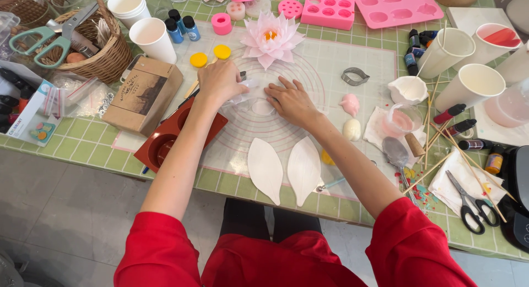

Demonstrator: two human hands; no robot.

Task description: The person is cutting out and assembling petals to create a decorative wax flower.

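L hand (220, 80) pinching clear film (242, 94), R hand (291, 102) flat, brown box (144, 94) left.

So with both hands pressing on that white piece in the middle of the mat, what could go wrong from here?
1. The right hand lies flat on the thin white piece; the soft-looking sheet could tear or stretch.
2. Two finished white petals lie under the forearms near the table edge; a dropped arm may dent them.
3. The left hand is close to the pink flower; reaching forward might knock its petals.
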